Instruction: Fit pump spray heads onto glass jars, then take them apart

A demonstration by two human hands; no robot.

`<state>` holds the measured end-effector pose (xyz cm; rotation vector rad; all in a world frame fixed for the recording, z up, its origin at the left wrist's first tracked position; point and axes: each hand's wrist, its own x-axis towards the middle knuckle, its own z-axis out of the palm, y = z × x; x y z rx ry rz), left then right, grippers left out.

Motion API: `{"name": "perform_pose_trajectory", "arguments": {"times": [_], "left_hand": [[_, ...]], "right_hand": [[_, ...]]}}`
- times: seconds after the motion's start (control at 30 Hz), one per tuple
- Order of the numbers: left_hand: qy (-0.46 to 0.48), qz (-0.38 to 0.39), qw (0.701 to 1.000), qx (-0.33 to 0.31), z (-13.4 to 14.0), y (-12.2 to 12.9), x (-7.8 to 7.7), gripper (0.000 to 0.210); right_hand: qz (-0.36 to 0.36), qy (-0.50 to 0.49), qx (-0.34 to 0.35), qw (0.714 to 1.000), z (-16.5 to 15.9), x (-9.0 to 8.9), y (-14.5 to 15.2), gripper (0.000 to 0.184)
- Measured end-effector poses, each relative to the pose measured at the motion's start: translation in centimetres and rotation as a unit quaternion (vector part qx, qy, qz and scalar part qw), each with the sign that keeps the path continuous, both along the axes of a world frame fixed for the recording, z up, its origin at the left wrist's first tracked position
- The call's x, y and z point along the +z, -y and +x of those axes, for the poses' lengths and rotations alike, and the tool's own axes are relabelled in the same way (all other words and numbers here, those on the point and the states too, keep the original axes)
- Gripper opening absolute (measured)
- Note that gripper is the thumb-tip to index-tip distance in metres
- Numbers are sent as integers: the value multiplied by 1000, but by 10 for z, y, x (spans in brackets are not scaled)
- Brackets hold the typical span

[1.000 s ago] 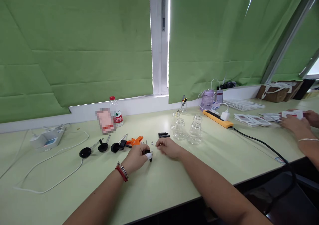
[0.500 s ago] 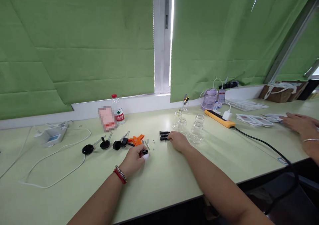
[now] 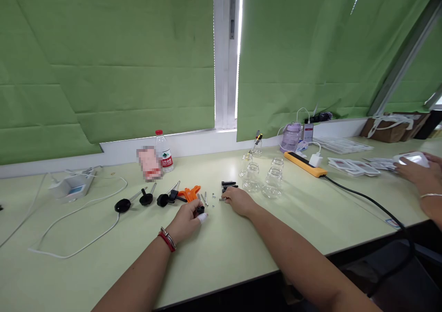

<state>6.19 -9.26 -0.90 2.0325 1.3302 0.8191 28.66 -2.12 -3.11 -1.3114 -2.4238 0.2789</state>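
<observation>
My left hand [image 3: 186, 220] is closed around a small black plastic part [image 3: 200, 209] with a round hollow end. A white wrap covers one fingertip. To its right, my right hand [image 3: 240, 201] has its fingers bent together over some black ridged pieces [image 3: 228, 183], partly hiding them. What it pinches is hidden. A small spring [image 3: 222, 200] lies by its fingertips. Between the hands are metal screws [image 3: 206, 199] and tiny nuts [image 3: 213, 195]. Orange plastic handles [image 3: 189, 193] lie just beyond my left hand, beside black scoop-like parts with metal rods [image 3: 146, 199].
Several clear glass jars [image 3: 272, 188] stand right of my right hand. Behind them are a yellow power strip [image 3: 305, 164] and a purple bottle [image 3: 290, 139]. A water bottle [image 3: 165, 158] and a white cable [image 3: 86, 206] are at left. Another person's hands [image 3: 414, 171] hold a white object at far right.
My right hand has shifted slightly left and nearer over the black ridged pieces, and the spring now shows. My left hand stays in place. The other person's hands now hold a white object.
</observation>
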Motion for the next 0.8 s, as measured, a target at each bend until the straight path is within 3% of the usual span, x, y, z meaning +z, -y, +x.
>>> {"name": "perform_pose_trajectory", "arguments": {"times": [0.53, 0.8], "left_hand": [[4, -23, 1000, -8, -3, -2, -2, 12], [5, -25, 1000, -10, -4, -4, -5, 11]], "right_hand": [[37, 7, 91, 995, -10, -9, -1, 33], [60, 35, 103, 992, -11, -2, 3, 39]]}}
